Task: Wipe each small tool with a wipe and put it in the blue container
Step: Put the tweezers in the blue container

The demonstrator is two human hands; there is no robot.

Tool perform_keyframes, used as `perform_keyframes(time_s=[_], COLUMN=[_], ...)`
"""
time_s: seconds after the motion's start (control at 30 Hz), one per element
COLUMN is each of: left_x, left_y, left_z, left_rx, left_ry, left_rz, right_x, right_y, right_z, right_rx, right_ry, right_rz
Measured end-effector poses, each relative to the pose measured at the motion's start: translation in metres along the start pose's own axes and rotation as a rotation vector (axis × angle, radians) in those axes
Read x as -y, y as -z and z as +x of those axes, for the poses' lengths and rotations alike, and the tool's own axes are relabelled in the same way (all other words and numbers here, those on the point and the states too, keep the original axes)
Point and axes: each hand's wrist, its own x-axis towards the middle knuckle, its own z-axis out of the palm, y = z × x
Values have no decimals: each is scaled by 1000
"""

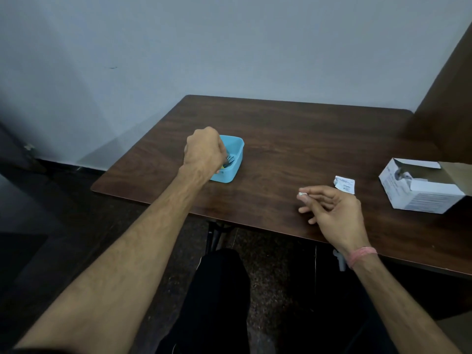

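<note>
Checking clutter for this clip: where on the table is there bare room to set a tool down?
Bare wood runs from the blue container right to the torn wrapper, and across the far half by the wall. Crowded spots: the container under the left hand, and the right edge, where the right hand, wrapper and white box cluster.

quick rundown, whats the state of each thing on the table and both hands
blue container: upright, open top, dark small tools inside
left hand: fingers curled, reaching into the container; whether it holds a tool is hidden
right hand: above the table, pinches a small white wipe
torn wipe packet: opened, lying flat on the table
white box: flap open, at the table's right edge
</note>
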Motion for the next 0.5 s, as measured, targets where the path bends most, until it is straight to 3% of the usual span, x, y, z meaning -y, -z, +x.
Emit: perform_keyframes(time_s=[0.2,0.37,0.43,0.5], left_x=[-4,-19,-33,-49], left_y=[8,6,-11,-34], left_z=[-8,-67,-94,-118], left_rx=[-5,-325,-243,-54], left_ry=[-1,-156,-219,-230], left_rz=[16,-260,-412,-578], right_x=[3,5,5,4], right_y=[-1,1,2,5], right_z=[1,2,2,3], right_rx=[-1,-43,-53,-56], right_ry=[-11,-14,-12,-9], right_rz=[0,46,64,90])
